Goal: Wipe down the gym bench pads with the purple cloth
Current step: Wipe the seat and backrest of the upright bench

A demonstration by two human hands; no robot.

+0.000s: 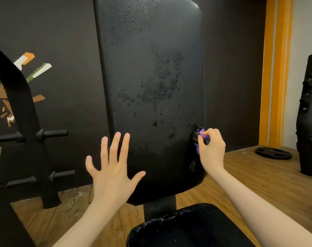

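Nearest, below the back pad (pixel 151 86): seat pad (pixel 187 227), black, speckled with droplets along its far rim. Just above, left hand (pixel 112 168) spread flat, fingers (pixel 114 148) straight and released, over the back pad's lower left edge; contact unclear. At the back pad's lower right edge, right hand (pixel 211 148) clenched around the bunched purple cloth (pixel 199 139), only a small fold showing. Higher up the back pad, wet blotches and beads, not yet wiped. Beside the back pad, far right on the floor, a weight plate (pixel 273 153). Likely risks: so tightly balled a cloth smearing rather than lifting moisture; upper patches missed beyond easy reach; drips running down onto the seat pad.
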